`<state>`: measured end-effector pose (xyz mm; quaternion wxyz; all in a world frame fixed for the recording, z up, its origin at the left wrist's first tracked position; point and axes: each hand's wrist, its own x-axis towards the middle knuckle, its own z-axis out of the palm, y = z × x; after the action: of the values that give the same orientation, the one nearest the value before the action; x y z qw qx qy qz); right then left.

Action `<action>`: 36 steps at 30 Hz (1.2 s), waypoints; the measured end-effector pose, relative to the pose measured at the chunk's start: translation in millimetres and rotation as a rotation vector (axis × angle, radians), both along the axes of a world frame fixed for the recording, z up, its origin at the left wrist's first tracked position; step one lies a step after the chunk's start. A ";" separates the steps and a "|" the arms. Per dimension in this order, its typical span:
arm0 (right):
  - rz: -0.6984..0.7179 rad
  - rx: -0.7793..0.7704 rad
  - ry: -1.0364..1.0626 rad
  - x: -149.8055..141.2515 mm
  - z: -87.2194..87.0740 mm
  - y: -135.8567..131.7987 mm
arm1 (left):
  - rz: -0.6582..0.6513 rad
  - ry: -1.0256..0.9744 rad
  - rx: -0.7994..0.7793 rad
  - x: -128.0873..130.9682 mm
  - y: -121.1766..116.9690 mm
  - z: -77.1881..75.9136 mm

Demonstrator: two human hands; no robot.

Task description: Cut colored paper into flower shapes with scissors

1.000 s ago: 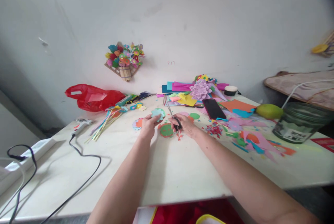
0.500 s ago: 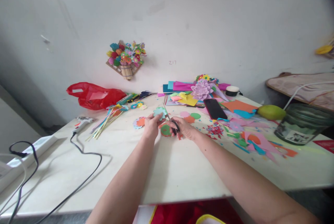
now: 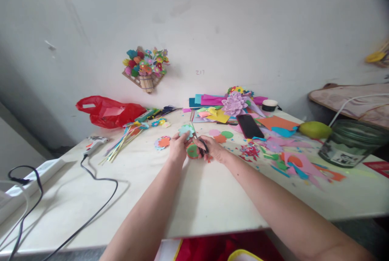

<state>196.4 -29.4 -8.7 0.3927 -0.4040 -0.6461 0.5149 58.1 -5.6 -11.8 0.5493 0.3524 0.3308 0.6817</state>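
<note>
Between the fingers of my left hand (image 3: 178, 145) is a pale green scalloped flower cutout (image 3: 186, 130), held above the table. My right hand (image 3: 212, 149) is closed round the dark handles of a pair of scissors (image 3: 203, 146), whose blades point up and away along the cutout's right edge. Below the hands lies a green disc (image 3: 192, 151) with an orange rim. Left of my left hand rest orange and lilac flower cutouts (image 3: 164, 142). Pink, orange and green cutouts (image 3: 221, 135) lie just beyond my right hand.
A glue gun (image 3: 96, 146) with its cord and a power strip (image 3: 39, 176) are on the left. Behind stand a red plastic bag (image 3: 111, 111) and coloured strips (image 3: 124, 143). To the right lie a phone (image 3: 249, 126), coloured scraps (image 3: 299, 163) and a glass jar (image 3: 349, 143).
Both hands stay close together with the cutout and scissors, shifting only slightly. The whole view has drifted a little.
</note>
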 end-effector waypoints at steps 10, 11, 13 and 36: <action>0.000 -0.006 0.036 -0.9 -5.4 3.9 | 0.003 -0.075 -0.036 2.5 1.1 -0.7; 0.003 -0.004 0.039 -1.1 -5.7 4.0 | 0.005 -0.076 -0.036 2.6 1.1 -0.7; 0.011 0.002 0.046 -1.2 -6.4 4.4 | 0.006 -0.075 -0.032 2.6 1.2 -0.9; 0.060 0.000 -0.007 3.2 1.7 2.3 | -0.062 -0.032 -0.005 -12.2 4.9 1.7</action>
<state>199.5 -27.1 -7.0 0.3749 -0.3864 -0.6593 0.5249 46.0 -0.8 -10.1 0.5762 0.3501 0.3127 0.6691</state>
